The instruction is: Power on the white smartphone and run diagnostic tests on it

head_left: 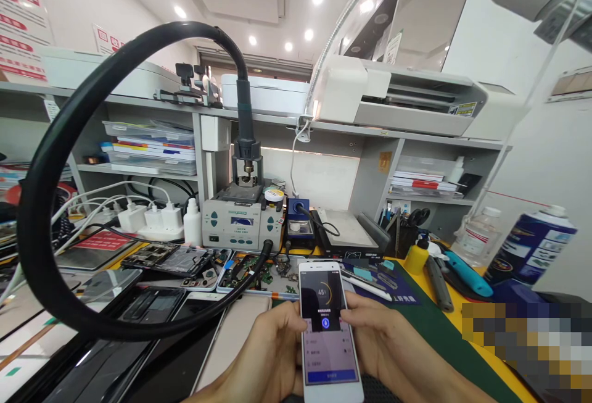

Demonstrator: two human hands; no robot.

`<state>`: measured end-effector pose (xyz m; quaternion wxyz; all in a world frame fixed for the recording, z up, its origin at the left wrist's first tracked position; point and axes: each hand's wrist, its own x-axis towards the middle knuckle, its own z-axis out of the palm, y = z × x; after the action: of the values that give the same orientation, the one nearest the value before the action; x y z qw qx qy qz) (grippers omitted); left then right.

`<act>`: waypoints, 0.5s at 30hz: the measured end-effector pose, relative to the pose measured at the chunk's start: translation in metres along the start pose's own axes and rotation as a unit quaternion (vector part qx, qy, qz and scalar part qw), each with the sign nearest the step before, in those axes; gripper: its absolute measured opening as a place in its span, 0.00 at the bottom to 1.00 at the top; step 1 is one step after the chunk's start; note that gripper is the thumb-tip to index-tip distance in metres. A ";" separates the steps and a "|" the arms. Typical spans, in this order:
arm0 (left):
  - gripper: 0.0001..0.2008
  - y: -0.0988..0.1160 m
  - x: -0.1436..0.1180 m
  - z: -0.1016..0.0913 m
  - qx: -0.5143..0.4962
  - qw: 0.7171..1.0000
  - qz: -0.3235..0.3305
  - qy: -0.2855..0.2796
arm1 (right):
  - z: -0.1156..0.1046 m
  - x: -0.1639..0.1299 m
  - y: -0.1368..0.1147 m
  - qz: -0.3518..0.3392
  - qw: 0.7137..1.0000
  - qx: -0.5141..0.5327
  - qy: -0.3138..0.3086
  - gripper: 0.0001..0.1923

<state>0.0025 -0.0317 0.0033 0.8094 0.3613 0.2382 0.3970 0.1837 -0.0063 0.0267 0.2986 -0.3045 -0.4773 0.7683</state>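
A white smartphone (327, 353) stands upright at the bottom middle, its lit screen facing me with a ring reading 45 and a blue bar low down. My left hand (272, 347) grips its left edge, the thumb resting at the screen's side. On the opposite edge, my right hand (377, 332) holds it the same way, thumb over the screen's right border. The fingers behind the phone are mostly hidden. Under and beyond the hands lies a green work mat (439, 353).
A hot-air station (238, 221) with a thick black hose (34, 205) looping across the left stands behind. Phone parts fill a tray (296, 295); several phones and panels lie left. At right are a spray can (531, 245), a clear bottle (478, 233) and a yellow bottle (417, 258).
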 end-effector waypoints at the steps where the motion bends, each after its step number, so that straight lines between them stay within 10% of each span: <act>1: 0.28 -0.001 0.000 -0.001 -0.001 1.000 0.000 -0.002 | 0.001 0.000 0.000 0.001 1.000 -0.001 0.001 0.17; 15: 0.29 0.000 0.003 -0.003 -0.002 1.000 -0.002 -0.012 | 0.001 0.000 -0.001 -0.001 1.000 0.005 0.006 0.17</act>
<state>0.0019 -0.0278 0.0009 0.8137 0.3641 0.2279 0.3916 0.1833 -0.0068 0.0281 0.3041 -0.3075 -0.4723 0.7681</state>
